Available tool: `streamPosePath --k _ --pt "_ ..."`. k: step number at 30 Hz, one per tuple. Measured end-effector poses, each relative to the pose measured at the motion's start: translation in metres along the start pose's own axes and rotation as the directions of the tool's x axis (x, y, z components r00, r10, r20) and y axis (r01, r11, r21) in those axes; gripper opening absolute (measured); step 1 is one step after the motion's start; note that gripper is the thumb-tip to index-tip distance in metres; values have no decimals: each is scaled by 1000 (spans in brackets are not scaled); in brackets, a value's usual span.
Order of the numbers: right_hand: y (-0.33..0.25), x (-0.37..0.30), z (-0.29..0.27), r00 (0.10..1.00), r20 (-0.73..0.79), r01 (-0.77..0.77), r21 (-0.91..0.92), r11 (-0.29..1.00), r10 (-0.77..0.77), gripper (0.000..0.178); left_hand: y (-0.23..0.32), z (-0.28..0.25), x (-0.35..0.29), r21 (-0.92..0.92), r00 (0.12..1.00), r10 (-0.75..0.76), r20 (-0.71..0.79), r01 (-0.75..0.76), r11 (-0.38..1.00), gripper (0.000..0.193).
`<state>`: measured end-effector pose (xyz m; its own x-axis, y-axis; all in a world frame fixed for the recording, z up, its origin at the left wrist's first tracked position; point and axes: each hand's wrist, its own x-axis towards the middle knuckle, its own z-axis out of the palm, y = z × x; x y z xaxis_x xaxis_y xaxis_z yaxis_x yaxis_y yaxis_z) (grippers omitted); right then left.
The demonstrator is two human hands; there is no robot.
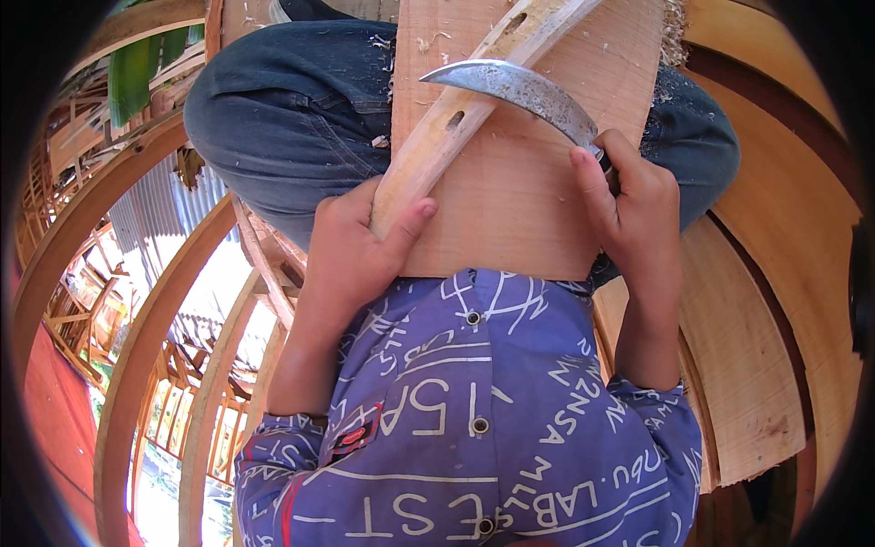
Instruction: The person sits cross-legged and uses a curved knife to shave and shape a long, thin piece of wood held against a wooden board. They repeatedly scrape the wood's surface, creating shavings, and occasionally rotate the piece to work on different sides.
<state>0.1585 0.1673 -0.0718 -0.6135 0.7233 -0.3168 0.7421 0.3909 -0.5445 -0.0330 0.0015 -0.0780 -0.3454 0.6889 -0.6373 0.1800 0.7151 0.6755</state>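
The left hand (351,246) is clenching around the lower end of a pale wooden slat (456,118), with the thumb pressing across its face. The slat is running from the hand up toward one o'clock, and two narrow slots are showing along its length. It is lying slantwise over a broad wooden board (510,182) that is resting across the person's lap, on knees in dark blue jeans (292,118).

The right hand (629,205) is gripping the handle of a curved knife (519,89), the handle itself hidden inside the fist. The grey, worn blade is sweeping from the hand toward ten o'clock, and it is crossing over the slat just above the lower slot, its tip pointing past the slat's left edge. Whether the edge is touching the wood cannot be told.

Wood shavings (674,36) are clinging to the jeans and lying at the board's far edge. At six o'clock a purple patterned shirt (474,419) is filling the view. Curved wooden planks (756,365) are lying at three o'clock, and bent wooden ribs (137,356) are arching at eight o'clock.
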Motion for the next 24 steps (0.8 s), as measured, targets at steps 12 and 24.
streamPosePath --k 12,24 --pt "6 3 -1 995 -54 -92 -57 994 89 38 5 3 0 -14 999 33 10 -33 999 39" --pt "8 12 -7 995 -72 -81 -135 988 72 34 2 1 4 -23 999 42 18 -42 999 37"
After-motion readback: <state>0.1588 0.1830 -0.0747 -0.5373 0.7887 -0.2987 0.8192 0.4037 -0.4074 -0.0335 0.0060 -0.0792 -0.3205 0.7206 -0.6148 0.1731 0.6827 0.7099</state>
